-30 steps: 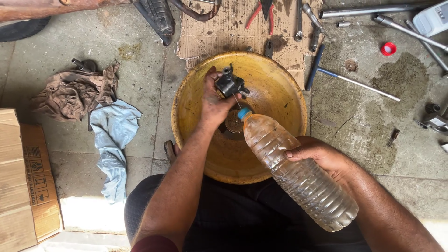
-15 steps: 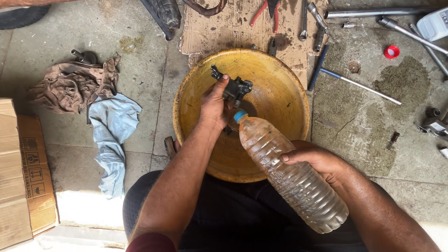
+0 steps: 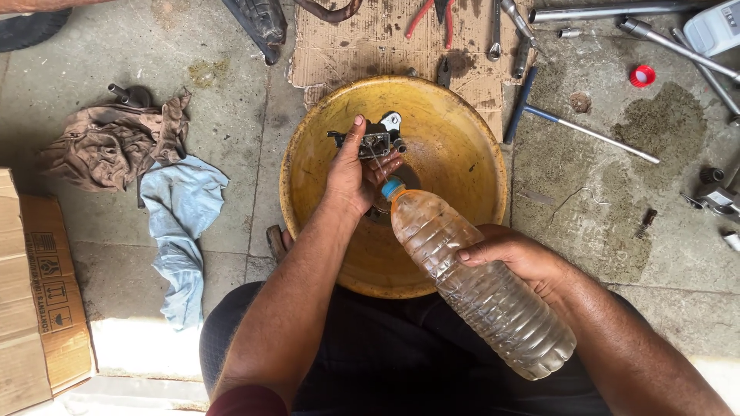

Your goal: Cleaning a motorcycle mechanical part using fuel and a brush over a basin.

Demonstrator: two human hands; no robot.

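Concrete floor [image 3: 231, 200], grey and stained, fills the scene we look down on, with a brown cardboard box [image 3: 35, 308] at the near left. At the middle sits the yellow metal basin [image 3: 462, 154], its far rim overlapping a flat sheet of cardboard [image 3: 370, 46]. Left of the basin lie a pale blue cloth [image 3: 181, 231] and, farther off, a crumpled brown rag [image 3: 108, 146]. Our right hand [image 3: 512, 258] wraps around a clear plastic bottle [image 3: 478, 289], tilted so its blue neck points into the basin. Our left hand [image 3: 351, 177] is closed on a small dark metal part [image 3: 378, 139], held over the basin just beyond the bottle's mouth. To the right a long T-handle wrench [image 3: 578, 127] lies on the floor, and beyond it a small red cap [image 3: 641, 75].
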